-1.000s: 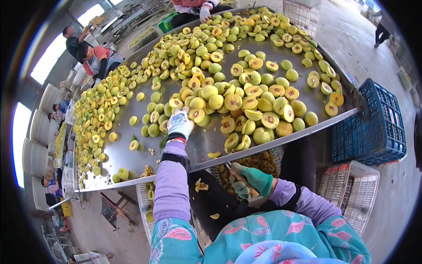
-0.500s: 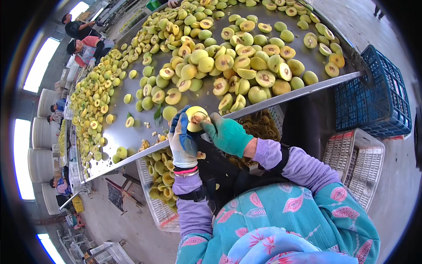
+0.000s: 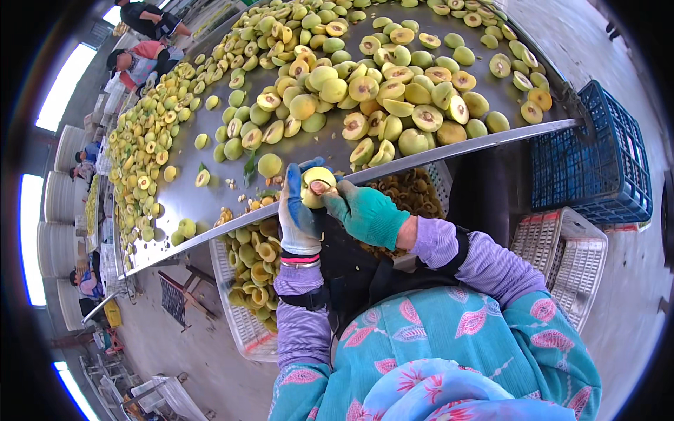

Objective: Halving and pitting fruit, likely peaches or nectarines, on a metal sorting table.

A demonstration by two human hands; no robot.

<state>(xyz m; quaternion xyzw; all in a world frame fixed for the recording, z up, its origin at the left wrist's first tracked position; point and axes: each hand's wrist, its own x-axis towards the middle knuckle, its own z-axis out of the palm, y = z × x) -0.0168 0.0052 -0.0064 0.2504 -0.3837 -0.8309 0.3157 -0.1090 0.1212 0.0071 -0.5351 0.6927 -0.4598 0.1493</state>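
My left hand (image 3: pixel 300 217), in a white and blue coated glove, is wrapped round a halved yellow-green stone fruit (image 3: pixel 320 175). Its cut face is turned toward me, with a reddish-brown pit standing out of the flesh. Against the lower right of that fruit, the closed fingers of my right hand (image 3: pixel 373 216), in a green glove, press beside the pit. Whether they hold a small tool is hidden. Both hands are just off the near edge of a metal table (image 3: pixel 189 217), where many whole and halved fruits (image 3: pixel 379 88) lie heaped.
Below the table edge at left, a white crate (image 3: pixel 246 333) holds hollowed halves. Behind my right hand another container holds brownish pieces (image 3: pixel 414 193). A blue crate (image 3: pixel 597 158) and white crates (image 3: pixel 572 266) stand at right. Co-workers (image 3: pixel 144 59) are at the far left.
The pit stands out more plainly from the fruit, and my right fingers have shifted slightly around its edge. My left hand keeps its hold. The whole view has moved a little.
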